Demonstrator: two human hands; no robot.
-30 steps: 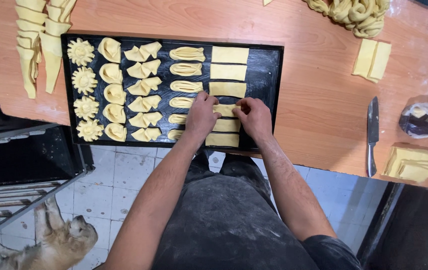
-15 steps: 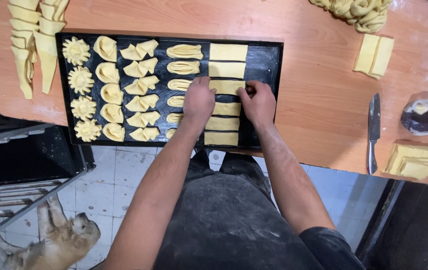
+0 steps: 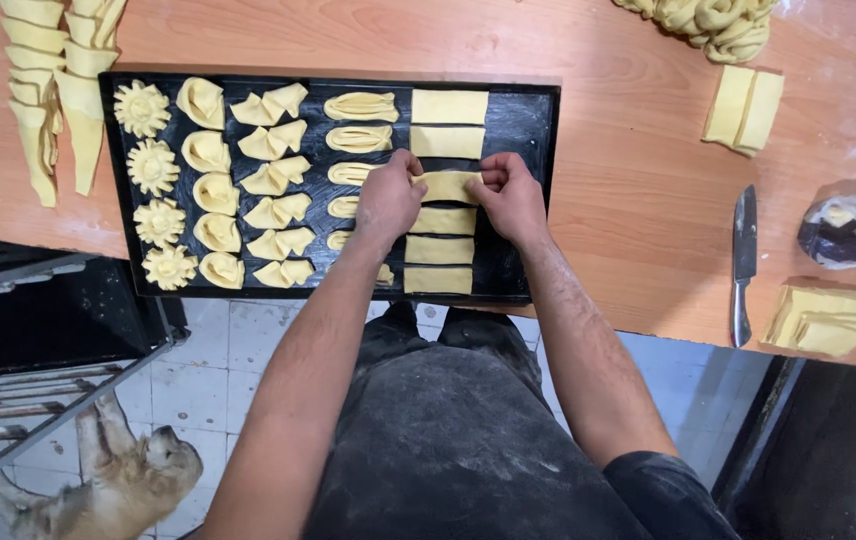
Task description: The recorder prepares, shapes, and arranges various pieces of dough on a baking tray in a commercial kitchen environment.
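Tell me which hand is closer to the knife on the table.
Right. The right hand pinches a dough rectangle on the tray, well short of the knife; the left hand is farther still.

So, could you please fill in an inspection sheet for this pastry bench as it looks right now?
Surface: wooden table, lightly floured.
Job's things: black baking tray with columns of shaped dough; rectangular dough piece held at both ends, in the column of rectangles.
Clutter: knife, small round container, stacked dough squares, folded dough pieces, twisted dough heap, dough strips.
Grippers: left hand and right hand pinch the rectangle.
Cables: nothing seen.
Surroundings: tiled floor, dog lying at lower left, metal rack.
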